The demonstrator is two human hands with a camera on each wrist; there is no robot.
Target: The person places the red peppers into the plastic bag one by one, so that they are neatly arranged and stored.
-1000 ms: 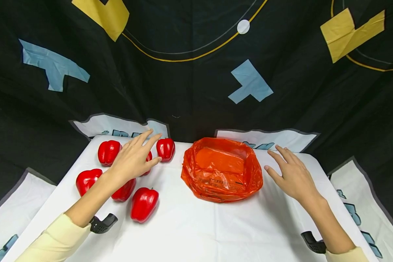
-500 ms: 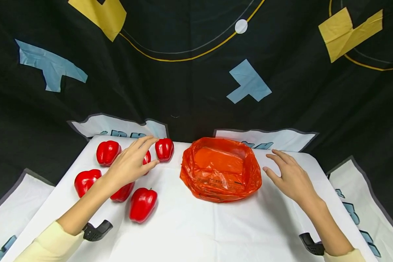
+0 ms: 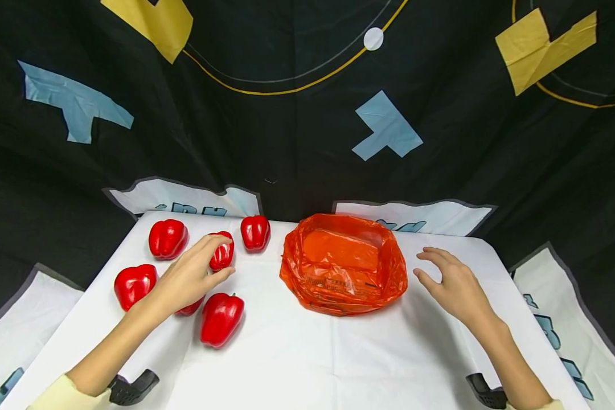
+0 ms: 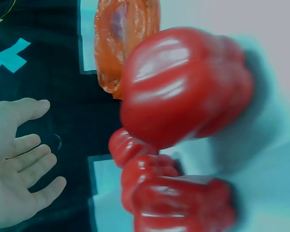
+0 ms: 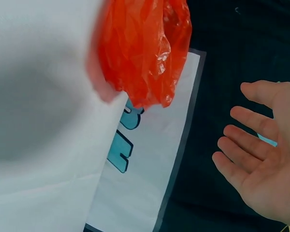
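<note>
My left hand (image 3: 189, 279) is held over the red bell peppers on the left, its fingers loosely bent and nothing in them. Just below its thumb lies the front pepper (image 3: 222, 319); another pepper (image 3: 222, 256) shows behind the fingers. In the left wrist view the palm faces the camera, apart from a large, close pepper (image 4: 179, 87). A crumpled orange-red plastic bag (image 3: 338, 299) stands at the middle with its mouth spread open. To its right hovers my right hand (image 3: 456, 285), fingers relaxed and holding nothing. The right wrist view has the bag's side (image 5: 140, 48) apart from that hand.
More peppers lie about: one at the back left (image 3: 168, 239), one at the left (image 3: 135, 286), one near the back edge (image 3: 256, 233), and one partly under the left hand. The white-covered table (image 3: 287, 364) ends at a black cloth backdrop (image 3: 287, 142).
Both hands have drawn down and back, the left hand more, uncovering a pepper behind it. Fingers on both hands are bent more. Peppers and bag stay in place; the view shifts slightly.
</note>
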